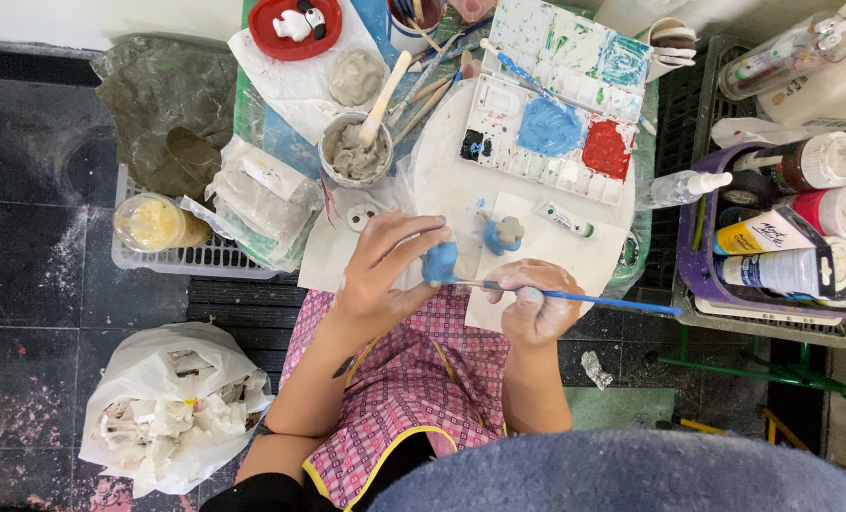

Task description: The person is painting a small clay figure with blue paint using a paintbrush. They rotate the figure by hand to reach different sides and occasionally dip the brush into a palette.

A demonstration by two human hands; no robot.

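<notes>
My left hand (385, 270) grips a small clay figure painted blue (439, 263) just above my lap. My right hand (534, 299) holds a thin blue-handled paintbrush (594, 301), its tip touching the blue figure. A second small figure (504, 233), part blue and part grey, stands on white paper (537, 246) on the round white board (451, 180) just beyond my hands. An open paint palette (556, 104) with blue and red patches lies at the board's far side.
A cup of grey clay with a wooden stick (357, 147) stands left of the board. A red dish (295, 27) sits far left. A purple basket of paint tubes and bottles (783, 237) is at the right. A white bag of waste paper (172, 403) lies on the dark floor.
</notes>
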